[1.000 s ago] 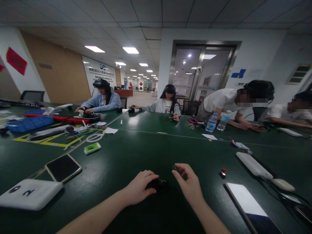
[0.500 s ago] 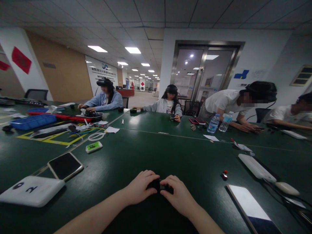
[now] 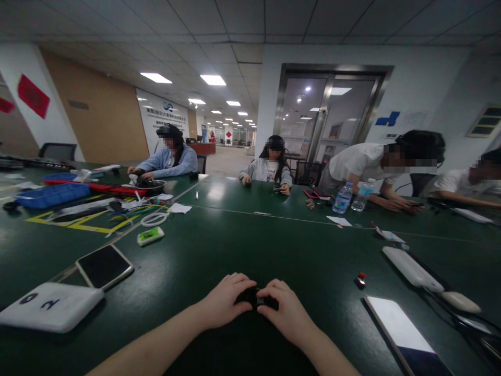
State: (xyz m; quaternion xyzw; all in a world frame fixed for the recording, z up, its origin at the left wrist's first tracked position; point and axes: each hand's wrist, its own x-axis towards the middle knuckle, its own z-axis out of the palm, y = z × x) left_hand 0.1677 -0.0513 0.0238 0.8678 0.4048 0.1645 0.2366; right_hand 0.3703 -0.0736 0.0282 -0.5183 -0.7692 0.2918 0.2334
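Observation:
Both my hands meet over a small black object (image 3: pixel 253 297) on the dark green table (image 3: pixel 250 245), near its front edge. My left hand (image 3: pixel 225 303) curls round the object's left side. My right hand (image 3: pixel 285 312) grips its right side, fingers bent onto it. Most of the object is hidden under my fingers, and I cannot make out what it is.
A dark phone (image 3: pixel 104 266) and a white box (image 3: pixel 49 307) lie at my left. A small red-and-black piece (image 3: pixel 360 280), a lit tablet (image 3: pixel 399 328) and a white power strip (image 3: pixel 409 269) lie at my right. Several people sit along the far side, with water bottles (image 3: pixel 343 197) and a blue tray (image 3: pixel 52 194).
One second ago my right hand was lifted apart, pinching a small dark piece. It has come down onto the black object beside my left hand and has stayed there.

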